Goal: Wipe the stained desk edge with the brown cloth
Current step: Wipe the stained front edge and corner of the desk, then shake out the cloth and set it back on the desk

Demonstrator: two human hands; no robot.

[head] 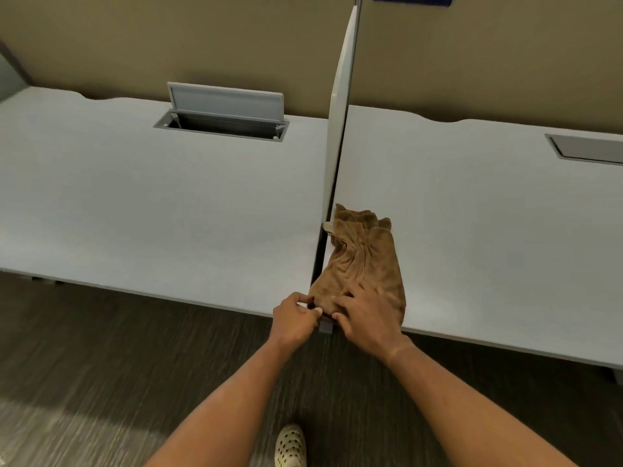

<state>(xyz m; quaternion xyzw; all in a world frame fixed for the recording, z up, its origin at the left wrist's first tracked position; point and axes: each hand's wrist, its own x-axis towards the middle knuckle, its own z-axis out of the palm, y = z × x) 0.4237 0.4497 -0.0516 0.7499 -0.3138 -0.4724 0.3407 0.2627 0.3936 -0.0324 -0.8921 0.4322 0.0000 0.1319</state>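
A crumpled brown cloth lies on the near left corner of the right desk, along the gap beside the white divider panel. My right hand lies on the cloth's near end at the desk's front edge, fingers spread on the fabric. My left hand is at the gap between the two desks, fingers curled and pinching the cloth's near left corner. The cloth's lower edge is hidden under both hands.
The left desk has an open cable hatch at its back. A closed hatch sits on the right desk. A small grey bracket shows under the desk edge. Dark carpet and my shoe lie below.
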